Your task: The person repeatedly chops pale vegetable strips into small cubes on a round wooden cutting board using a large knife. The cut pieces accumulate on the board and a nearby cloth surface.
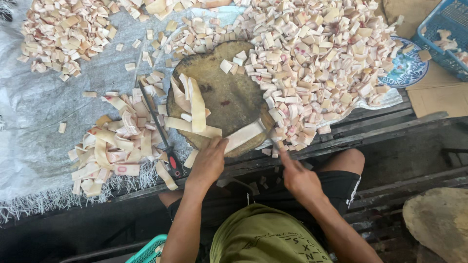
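Seen from above, a seated person presses the left hand (208, 163), fingers flat and together, on the near end of a pale meat strip (243, 136) lying across the front edge of a round wooden chopping block (229, 97). The strip's long axis runs from lower left up to the right, toward the blade of a knife (271, 132) clenched in the right hand (298, 179); the blade is blurred. Two or three more long strips (192, 109) lie on the block's left side. The block sits on a grey woven sheet (44, 107) over dark wooden slats (390, 126). One heap of uncut strips (114, 146) lies left, with a second knife (161, 131) beside it; cut cubes (317, 53), too many to count, spread right and behind. One patterned plate (407, 68) and one blue basket (446, 34) stand at upper right.
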